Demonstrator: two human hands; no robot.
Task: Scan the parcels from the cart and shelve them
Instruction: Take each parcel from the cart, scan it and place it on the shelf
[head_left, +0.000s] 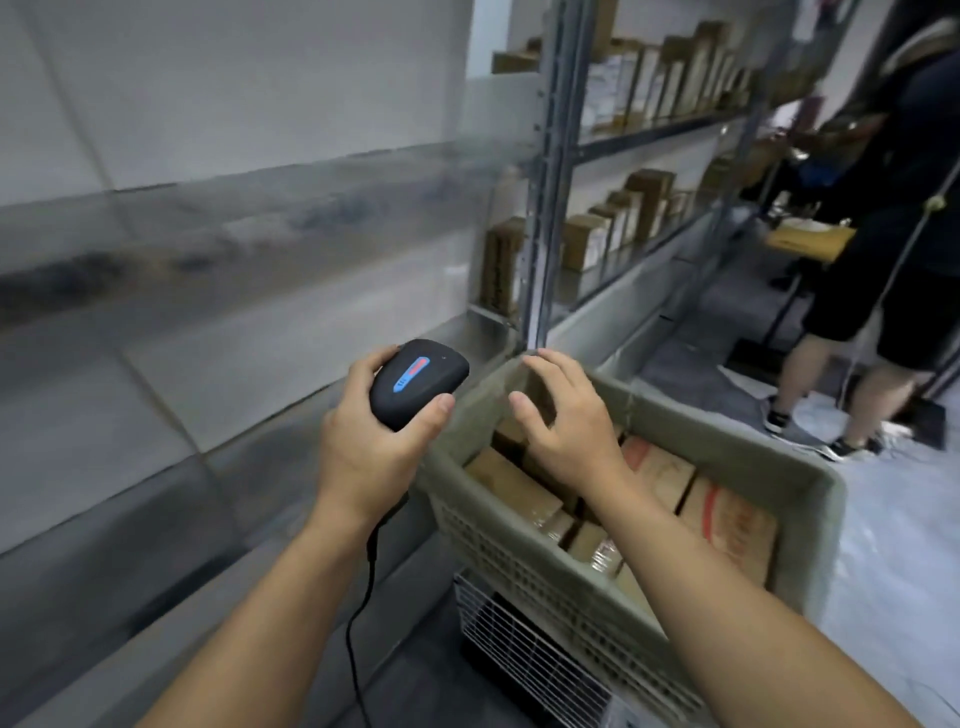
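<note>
Reach into the cart, scanner at the ready

Metal shelving stands just beyond the cart, its tiers lined with upright boxes, so a scanned parcel has only a short way to go. Another person stands further along the aisle, at the right. The cart's grey plastic bin sits close in front of the wearer, above a wire basket. It is packed with brown parcels, some flat and some on edge. The right hand hovers over the bin's far-left corner, fingers spread wide and a little bent, holding nothing. That shape looks readied to close on a parcel below; whether it touches one I cannot tell. The left hand wraps round the black scanner, thumb along its side. It holds the scanner raised just beside the bin's rim, I judge so that it can meet a label as soon as a parcel comes up. Its cable hangs down past the wrist.
</note>
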